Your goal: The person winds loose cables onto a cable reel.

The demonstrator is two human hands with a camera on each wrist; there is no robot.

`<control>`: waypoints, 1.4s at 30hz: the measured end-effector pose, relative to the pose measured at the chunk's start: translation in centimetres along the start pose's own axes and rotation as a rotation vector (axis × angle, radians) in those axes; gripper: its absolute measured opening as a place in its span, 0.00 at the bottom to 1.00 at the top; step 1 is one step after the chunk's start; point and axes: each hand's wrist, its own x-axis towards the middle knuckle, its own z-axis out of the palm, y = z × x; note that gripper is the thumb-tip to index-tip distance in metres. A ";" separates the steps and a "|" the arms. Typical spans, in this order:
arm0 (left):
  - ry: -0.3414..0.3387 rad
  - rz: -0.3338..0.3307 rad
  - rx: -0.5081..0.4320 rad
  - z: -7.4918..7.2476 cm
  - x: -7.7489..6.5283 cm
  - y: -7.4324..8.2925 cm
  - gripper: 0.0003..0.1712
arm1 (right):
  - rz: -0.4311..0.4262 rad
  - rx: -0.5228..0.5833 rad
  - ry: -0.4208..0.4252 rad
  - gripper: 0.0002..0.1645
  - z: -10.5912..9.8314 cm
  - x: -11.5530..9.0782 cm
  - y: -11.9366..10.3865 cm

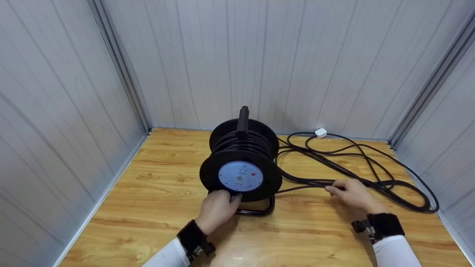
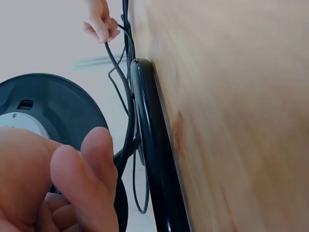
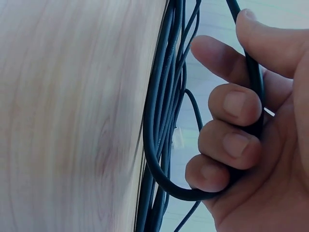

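A black cable reel (image 1: 272,174) with a pale round socket panel (image 1: 240,176) stands on the wooden table, its grip upright on top. Down at the lower part of its front disc, my left hand (image 1: 218,207) grips the reel with curled fingers; the exact spot it holds is hidden behind the hand. Black cable (image 3: 254,72) comes off the reel to the right. My right hand (image 1: 352,193) holds a length of it, three fingers curled round the cable and the thumb against it. Below the left hand, the reel's black tube stand (image 2: 152,130) rests on the tabletop.
Loose loops of cable (image 1: 419,178) spread over the right side of the table. A white plug (image 1: 321,133) lies among them near the back wall. Pale panel walls (image 1: 207,63) enclose the table at the back and both sides.
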 end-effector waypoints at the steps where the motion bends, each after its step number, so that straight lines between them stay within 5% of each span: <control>1: 0.000 -0.002 -0.005 0.1 0.2 0.0 0.33 | 0.002 -0.002 0.003 0.28 0.0 0.0 0.0; 8: -0.033 -0.031 -0.058 0.7 1.5 0.2 0.32 | 0.009 -0.001 0.032 0.29 -0.1 -0.2 0.0; 11: -0.206 -0.144 -0.337 0.6 1.5 0.1 0.32 | 0.019 0.003 0.039 0.29 0.0 -0.3 0.1; 14: -0.404 -0.337 -0.694 0.6 1.3 -0.3 0.35 | 0.023 0.006 0.040 0.29 0.1 -0.3 0.3; 17: -0.504 -0.457 -0.937 0.7 1.2 -0.8 0.36 | 0.018 0.005 0.057 0.29 0.2 -0.2 0.5; 27: -0.473 -0.609 -1.250 0.0 0.9 -2.7 0.27 | 0.016 0.007 0.099 0.30 0.3 -0.2 0.7; 34: -0.476 -0.610 -1.369 -1.2 0.8 -4.0 0.21 | -0.040 -0.008 0.100 0.26 0.5 0.2 0.1; 42: -0.539 -0.622 -1.550 -2.7 0.5 -3.9 0.22 | -0.095 0.002 0.063 0.25 1.0 0.3 -0.7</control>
